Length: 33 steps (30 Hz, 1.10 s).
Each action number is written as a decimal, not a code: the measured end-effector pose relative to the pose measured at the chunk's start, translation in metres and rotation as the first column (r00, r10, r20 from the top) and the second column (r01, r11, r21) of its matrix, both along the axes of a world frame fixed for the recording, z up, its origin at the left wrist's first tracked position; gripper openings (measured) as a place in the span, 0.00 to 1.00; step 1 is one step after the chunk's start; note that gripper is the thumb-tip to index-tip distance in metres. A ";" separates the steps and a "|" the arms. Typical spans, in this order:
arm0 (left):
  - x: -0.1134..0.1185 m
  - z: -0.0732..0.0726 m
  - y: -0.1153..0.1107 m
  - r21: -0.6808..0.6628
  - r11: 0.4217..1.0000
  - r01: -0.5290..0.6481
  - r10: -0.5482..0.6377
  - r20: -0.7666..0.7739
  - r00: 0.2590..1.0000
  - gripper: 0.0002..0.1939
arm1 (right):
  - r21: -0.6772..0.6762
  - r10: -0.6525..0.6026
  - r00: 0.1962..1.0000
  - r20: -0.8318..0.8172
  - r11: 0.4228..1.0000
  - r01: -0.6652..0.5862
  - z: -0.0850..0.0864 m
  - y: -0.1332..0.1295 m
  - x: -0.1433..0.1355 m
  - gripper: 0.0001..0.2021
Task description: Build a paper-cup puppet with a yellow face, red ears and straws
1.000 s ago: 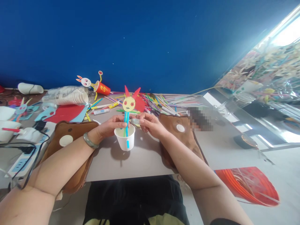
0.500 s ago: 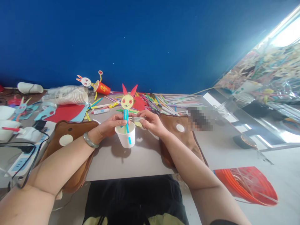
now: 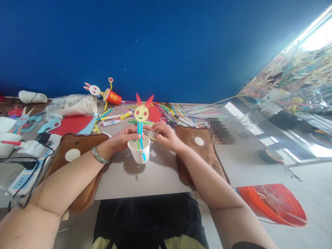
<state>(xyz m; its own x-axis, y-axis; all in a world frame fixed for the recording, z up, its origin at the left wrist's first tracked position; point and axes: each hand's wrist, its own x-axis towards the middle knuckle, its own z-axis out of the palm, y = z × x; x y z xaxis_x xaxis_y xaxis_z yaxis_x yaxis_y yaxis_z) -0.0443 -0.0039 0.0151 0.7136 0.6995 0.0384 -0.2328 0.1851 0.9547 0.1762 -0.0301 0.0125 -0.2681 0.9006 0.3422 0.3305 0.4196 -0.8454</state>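
A white paper cup hangs a little above the table, a short blue strip on its front. Blue and green straws rise out of it, topped by a round yellow paper face with red pointed ears. My left hand is closed around the straws just above the cup's rim. Just right of them, my right hand pinches a small clear, whitish roll, perhaps of tape; the fingers partly hide it.
Loose straws and pens lie along the blue wall. At the left are stacked paper cups, red paper and a power strip. Brown cushions lie under both forearms. An orange bin stands at the lower right.
The paper face and its ears have tilted slightly to the right. In my right hand the clear roll has turned a little. Both hands keep nearly the same place.
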 end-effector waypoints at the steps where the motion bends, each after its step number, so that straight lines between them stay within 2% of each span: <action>1: 0.000 0.000 0.000 0.000 1.000 0.010 -0.010 0.002 1.000 0.17 | -0.039 0.021 1.000 0.001 0.999 -0.021 0.000 0.000 -0.001 0.04; 3: 0.001 0.001 -0.001 0.008 0.999 0.037 -0.037 0.002 0.999 0.17 | -0.183 0.089 0.996 -0.011 0.979 -0.089 -0.001 -0.001 -0.003 0.09; 5: 0.001 0.002 -0.001 0.020 0.998 0.059 -0.059 -0.008 0.998 0.17 | -0.328 0.146 0.988 -0.046 0.932 -0.153 -0.002 -0.002 -0.003 0.12; 8: 0.001 0.003 -0.002 0.018 0.998 0.052 -0.051 -0.034 0.998 0.15 | -0.418 0.170 0.977 -0.128 0.884 -0.208 -0.003 -0.002 -0.003 0.11; 13: 0.001 0.003 -0.001 -0.013 1.000 0.006 -0.007 -0.058 0.998 0.16 | -0.419 0.172 0.951 -0.258 0.867 -0.270 0.002 -0.005 -0.003 0.08; 18: -0.002 0.002 0.000 -0.022 1.000 0.004 -0.005 -0.044 0.999 0.16 | -0.401 0.206 0.936 -0.286 0.861 -0.312 0.007 -0.008 -0.004 0.09; 27: -0.004 -0.001 0.002 -0.024 0.999 0.025 -0.025 0.011 1.000 0.14 | -0.420 0.223 0.879 -0.421 0.811 -0.407 -0.001 -0.004 -0.002 0.09; 33: -0.005 -0.002 0.004 -0.031 0.999 0.021 -0.021 0.018 1.000 0.16 | -0.431 0.213 0.850 -0.481 0.787 -0.441 0.000 -0.003 -0.003 0.09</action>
